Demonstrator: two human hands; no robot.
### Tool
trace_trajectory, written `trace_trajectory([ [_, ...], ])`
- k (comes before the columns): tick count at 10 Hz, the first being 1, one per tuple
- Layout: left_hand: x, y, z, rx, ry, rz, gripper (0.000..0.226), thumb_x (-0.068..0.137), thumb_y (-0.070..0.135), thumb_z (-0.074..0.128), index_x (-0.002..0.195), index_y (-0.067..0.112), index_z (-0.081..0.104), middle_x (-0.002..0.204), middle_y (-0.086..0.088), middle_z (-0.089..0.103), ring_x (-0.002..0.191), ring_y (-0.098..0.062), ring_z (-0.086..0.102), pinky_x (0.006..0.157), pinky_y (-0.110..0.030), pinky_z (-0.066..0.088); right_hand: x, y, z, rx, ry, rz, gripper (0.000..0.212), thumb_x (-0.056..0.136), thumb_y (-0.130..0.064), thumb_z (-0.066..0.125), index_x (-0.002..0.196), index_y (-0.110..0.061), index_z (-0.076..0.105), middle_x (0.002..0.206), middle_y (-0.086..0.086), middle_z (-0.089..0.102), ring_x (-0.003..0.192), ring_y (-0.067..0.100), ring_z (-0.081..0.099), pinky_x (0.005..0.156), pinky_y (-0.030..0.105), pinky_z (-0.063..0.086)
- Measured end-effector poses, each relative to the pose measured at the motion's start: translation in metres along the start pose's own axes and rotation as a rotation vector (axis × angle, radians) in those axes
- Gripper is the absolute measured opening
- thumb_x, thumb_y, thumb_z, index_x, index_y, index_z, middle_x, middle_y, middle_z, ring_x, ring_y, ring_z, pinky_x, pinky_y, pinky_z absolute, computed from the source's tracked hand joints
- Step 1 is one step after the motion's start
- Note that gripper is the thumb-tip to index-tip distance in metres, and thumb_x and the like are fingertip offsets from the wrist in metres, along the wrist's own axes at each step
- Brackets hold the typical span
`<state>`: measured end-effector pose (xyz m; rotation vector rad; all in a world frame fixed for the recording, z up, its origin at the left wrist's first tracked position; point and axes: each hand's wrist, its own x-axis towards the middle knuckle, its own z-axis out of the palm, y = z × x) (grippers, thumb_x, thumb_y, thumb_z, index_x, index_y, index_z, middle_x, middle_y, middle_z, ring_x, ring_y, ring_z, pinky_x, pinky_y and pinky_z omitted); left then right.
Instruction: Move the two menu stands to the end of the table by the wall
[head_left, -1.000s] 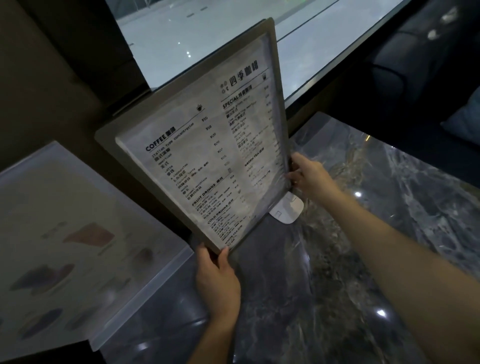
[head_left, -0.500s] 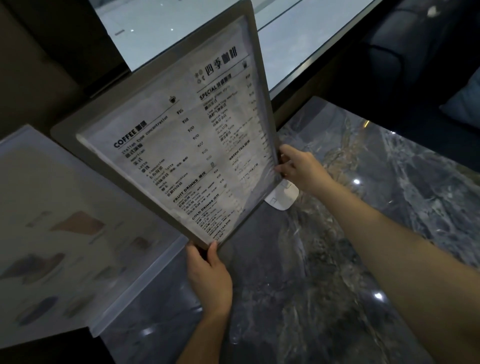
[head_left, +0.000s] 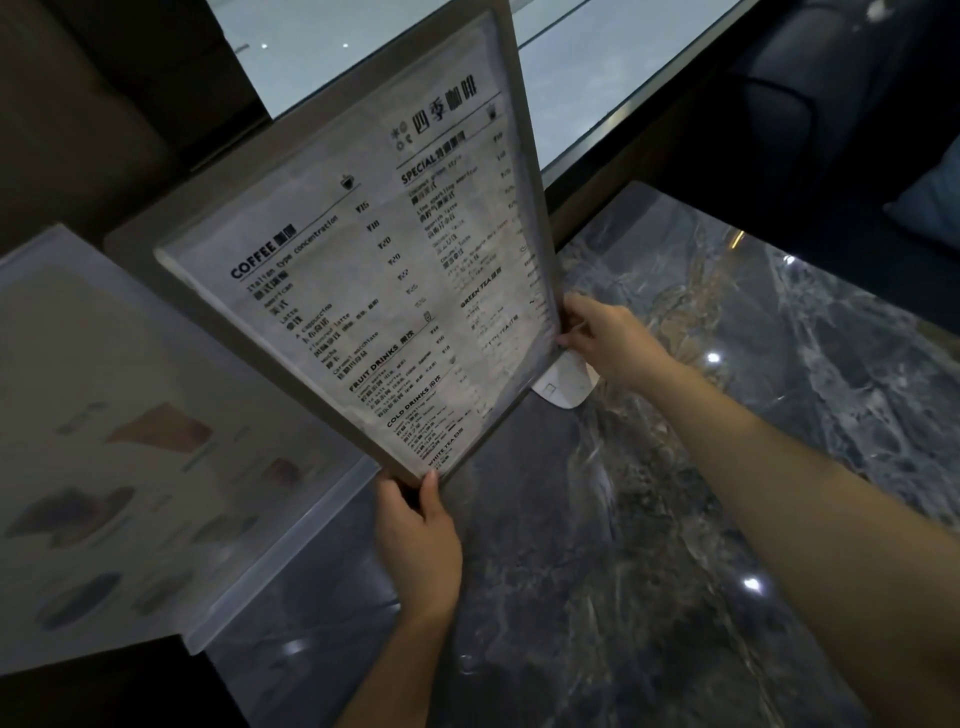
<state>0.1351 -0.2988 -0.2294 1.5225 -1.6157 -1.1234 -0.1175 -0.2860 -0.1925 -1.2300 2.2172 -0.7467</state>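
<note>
Gripping the drinks menu stand (head_left: 374, 270), both hands are closed on its frame: left hand (head_left: 418, 545) pinching the bottom corner, right hand (head_left: 610, 343) on the right edge just above its white base (head_left: 563, 384). It's a flat framed sheet, tilted, long axis running up toward the window (head_left: 597, 78). The second menu stand (head_left: 140, 431), frosted acrylic, sits just left. Plenty of bare glossy marble worktop (head_left: 675, 493) to the right.

Dim room; bright window (head_left: 597, 78) (dark-framed); marble table (head_left: 675, 493).
</note>
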Motion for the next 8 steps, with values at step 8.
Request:
trace_trajectory([
  [8, -0.004, -0.003, -0.007, 0.065, -0.052, 0.04, 0.024, 0.084, 0.024, 0.061, 0.096, 0.029, 0.041, 0.097, 0.004, 0.053, 0.093, -0.019, 0.055, 0.077, -0.035, 0.044, -0.017, 0.013, -0.003, -0.031, -0.027, 0.066, 0.035, 0.086, -0.018, 0.057, 0.119, -0.011, 0.048, 0.112, 0.013, 0.058, 0.096, 0.021, 0.053, 0.08, 0.029, 0.041],
])
